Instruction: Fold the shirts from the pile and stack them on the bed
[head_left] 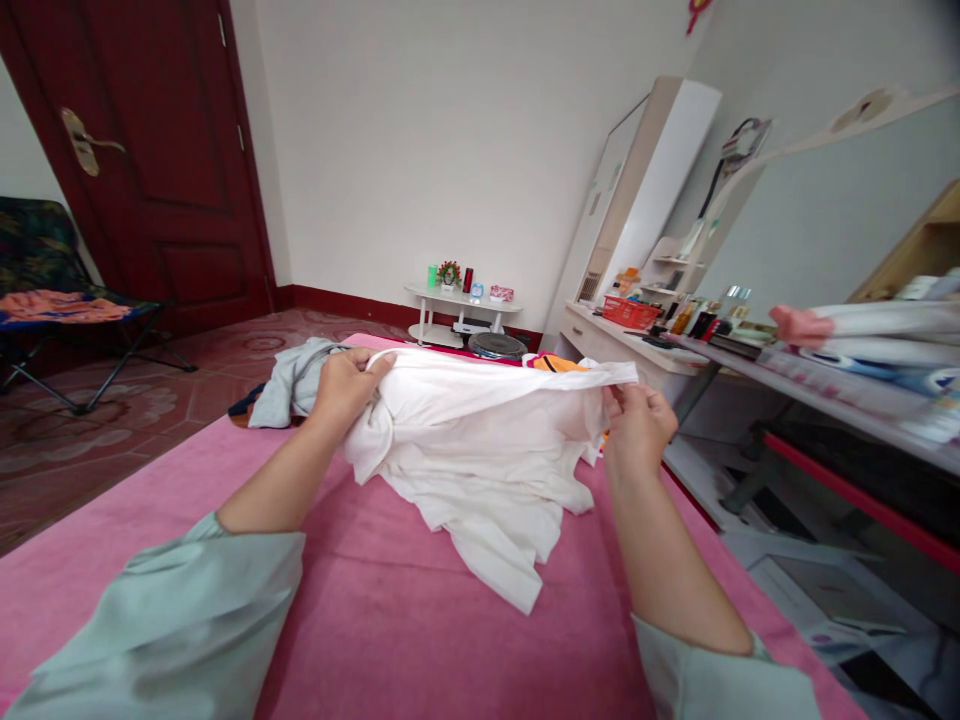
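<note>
A thin white garment (480, 440) is stretched between my two hands, its upper edge pulled nearly straight. My left hand (349, 385) pinches it at the upper left, where the fabric bunches. At the upper right corner, my right hand (636, 425) grips the edge between thumb and fingers. The lower part droops in folds toward the pink cover (420, 640), ending in a pointed corner. Which kind of garment it is, I cannot tell. Just past my left hand lies a crumpled grey cloth (289, 385). An orange garment (559, 363) shows partly behind the white one.
A dressing table (637, 345) with a red basket (630, 313) and bottles stands at right, beside a cluttered shelf (825, 385). Against the far wall is a low white table (465, 300). At left, a folding chair (67, 290) holds cloth near a dark red door (150, 150).
</note>
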